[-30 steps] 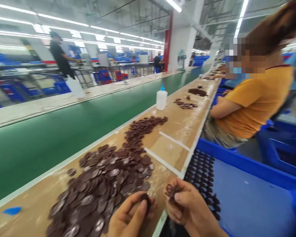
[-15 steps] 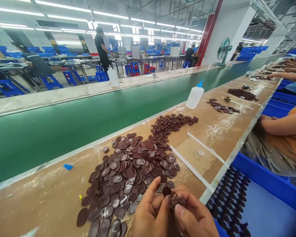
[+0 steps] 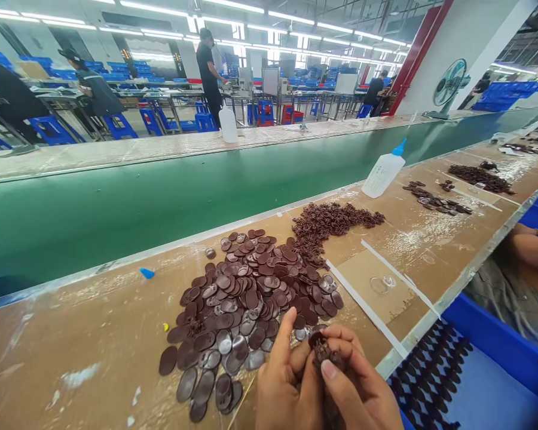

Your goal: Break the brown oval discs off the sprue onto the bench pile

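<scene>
- A small brown piece sits pinched between the fingertips of both hands, low in the middle of the view, just above the near edge of the bench.
- The left hand closes on the brown piece from the left, its forefinger stretched up toward the pile.
- The right hand closes on the brown piece from the right, thumb pressed along its side.
- Just beyond the hands lies a heap of flat brown ovals, some showing shiny faces.
- Behind that heap, touching it, lies a mound of smaller knobbly brown bits.
- A white squeeze bottle with a blue tip leans near the green belt.
- To the right, a blue bin holds rows of dark pieces.
- A co-worker's arm rests at the right edge.
</scene>
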The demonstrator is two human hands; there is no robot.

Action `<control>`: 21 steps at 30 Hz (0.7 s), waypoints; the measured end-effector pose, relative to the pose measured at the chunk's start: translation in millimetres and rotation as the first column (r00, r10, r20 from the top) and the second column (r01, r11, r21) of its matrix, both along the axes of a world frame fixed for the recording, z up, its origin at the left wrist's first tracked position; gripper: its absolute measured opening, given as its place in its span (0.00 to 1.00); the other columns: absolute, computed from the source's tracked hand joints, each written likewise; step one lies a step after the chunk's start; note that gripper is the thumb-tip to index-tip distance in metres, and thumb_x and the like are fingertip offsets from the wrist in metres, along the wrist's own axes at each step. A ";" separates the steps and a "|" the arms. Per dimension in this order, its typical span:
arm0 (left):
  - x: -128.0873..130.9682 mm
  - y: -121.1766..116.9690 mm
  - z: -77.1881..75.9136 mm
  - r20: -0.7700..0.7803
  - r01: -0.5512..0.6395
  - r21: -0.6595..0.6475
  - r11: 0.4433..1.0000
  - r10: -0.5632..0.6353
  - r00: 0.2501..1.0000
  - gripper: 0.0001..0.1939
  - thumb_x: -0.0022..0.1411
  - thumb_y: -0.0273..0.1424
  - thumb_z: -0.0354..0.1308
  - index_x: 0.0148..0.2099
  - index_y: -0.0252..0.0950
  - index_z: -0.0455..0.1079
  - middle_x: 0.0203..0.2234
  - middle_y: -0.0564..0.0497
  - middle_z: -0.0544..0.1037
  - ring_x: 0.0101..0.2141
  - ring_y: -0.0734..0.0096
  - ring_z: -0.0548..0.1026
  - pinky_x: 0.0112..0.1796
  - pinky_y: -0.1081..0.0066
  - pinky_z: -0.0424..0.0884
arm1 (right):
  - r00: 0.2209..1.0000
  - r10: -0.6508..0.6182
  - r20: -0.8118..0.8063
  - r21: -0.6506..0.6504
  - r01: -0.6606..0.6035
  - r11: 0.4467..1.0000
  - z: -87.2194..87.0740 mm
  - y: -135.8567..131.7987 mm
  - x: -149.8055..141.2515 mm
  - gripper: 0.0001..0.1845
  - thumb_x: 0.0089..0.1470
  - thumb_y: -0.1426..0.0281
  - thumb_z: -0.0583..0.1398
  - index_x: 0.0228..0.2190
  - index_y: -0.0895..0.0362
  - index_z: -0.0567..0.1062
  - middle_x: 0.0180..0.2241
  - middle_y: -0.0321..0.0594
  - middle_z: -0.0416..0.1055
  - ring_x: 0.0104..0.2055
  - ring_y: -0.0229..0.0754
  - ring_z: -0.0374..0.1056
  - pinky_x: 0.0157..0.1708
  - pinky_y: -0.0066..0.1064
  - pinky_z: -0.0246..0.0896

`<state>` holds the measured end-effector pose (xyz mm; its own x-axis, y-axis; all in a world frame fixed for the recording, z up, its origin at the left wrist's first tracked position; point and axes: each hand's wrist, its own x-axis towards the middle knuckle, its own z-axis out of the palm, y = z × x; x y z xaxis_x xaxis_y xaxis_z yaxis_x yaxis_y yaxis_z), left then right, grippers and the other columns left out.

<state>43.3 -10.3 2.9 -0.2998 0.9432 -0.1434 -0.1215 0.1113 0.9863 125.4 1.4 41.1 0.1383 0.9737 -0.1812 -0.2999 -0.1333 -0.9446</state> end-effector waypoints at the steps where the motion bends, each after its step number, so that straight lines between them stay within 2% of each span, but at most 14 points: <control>1: 0.2 0.1 0.2 -0.018 0.003 0.019 1.000 -0.002 1.000 0.40 0.65 0.49 0.55 0.70 0.35 0.50 0.33 0.50 0.86 0.27 0.73 0.80 0.34 0.76 0.77 | 1.000 0.003 0.008 0.005 -0.003 1.000 -0.4 0.0 -0.2 0.17 0.46 0.53 0.71 0.28 0.53 0.82 0.43 0.42 0.68 0.44 0.44 0.69 0.44 0.26 0.68; 6: 0.0 -1.9 1.3 -0.152 -0.002 0.032 0.999 0.007 0.988 0.36 0.67 0.43 0.54 0.71 0.35 0.49 0.32 0.53 0.86 0.24 0.76 0.79 0.31 0.79 0.77 | 0.999 0.012 0.032 0.001 -0.012 1.000 -4.5 -0.7 -0.1 0.16 0.46 0.53 0.72 0.28 0.53 0.82 0.44 0.42 0.68 0.44 0.44 0.68 0.43 0.26 0.68; 8: -0.2 -3.9 0.2 -0.271 -0.024 0.008 1.000 0.025 0.962 0.32 0.67 0.38 0.54 0.69 0.38 0.53 0.33 0.56 0.86 0.28 0.76 0.81 0.32 0.79 0.77 | 1.000 0.011 0.024 -0.001 -0.011 1.000 -5.7 -0.3 -0.2 0.16 0.45 0.54 0.72 0.27 0.53 0.82 0.44 0.42 0.68 0.45 0.45 0.68 0.44 0.26 0.68; 10: -0.2 -5.3 -0.8 -0.363 -0.033 0.017 0.999 0.037 0.931 0.26 0.66 0.32 0.53 0.66 0.43 0.60 0.37 0.58 0.86 0.35 0.74 0.83 0.34 0.79 0.78 | 1.000 0.011 0.029 0.006 -0.011 1.000 -6.5 0.5 -0.4 0.16 0.45 0.53 0.72 0.27 0.53 0.82 0.44 0.42 0.68 0.46 0.45 0.68 0.46 0.26 0.67; 13: -0.5 -4.6 0.8 -0.355 0.014 0.130 0.991 0.033 0.934 0.19 0.66 0.27 0.52 0.57 0.47 0.68 0.43 0.61 0.85 0.42 0.77 0.83 0.39 0.82 0.79 | 0.998 0.023 0.050 0.017 -0.024 1.000 -8.1 1.9 0.3 0.17 0.46 0.52 0.71 0.28 0.52 0.82 0.44 0.42 0.68 0.48 0.45 0.67 0.48 0.25 0.66; 17: -3.1 -0.7 5.5 -0.339 0.064 0.293 0.954 0.041 0.940 0.19 0.67 0.24 0.52 0.55 0.52 0.67 0.40 0.66 0.85 0.38 0.84 0.83 0.41 0.89 0.75 | 0.998 0.053 0.034 0.002 -0.053 0.999 -14.1 3.4 4.0 0.16 0.46 0.52 0.71 0.28 0.52 0.83 0.46 0.42 0.68 0.48 0.47 0.67 0.49 0.29 0.65; 21: -6.4 0.6 3.3 -0.451 0.092 0.348 0.933 0.081 0.889 0.18 0.70 0.27 0.52 0.58 0.49 0.65 0.44 0.59 0.84 0.40 0.82 0.83 0.44 0.88 0.75 | 0.996 0.088 -0.009 -0.021 -0.088 0.996 -20.9 4.1 8.8 0.16 0.45 0.54 0.71 0.32 0.51 0.84 0.45 0.42 0.68 0.51 0.51 0.66 0.54 0.34 0.62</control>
<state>36.9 -9.7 6.2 -0.2441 0.9059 0.3460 0.3450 -0.2523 0.9040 134.2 5.5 20.2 0.0508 0.9779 -0.2028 -0.2936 -0.1795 -0.9389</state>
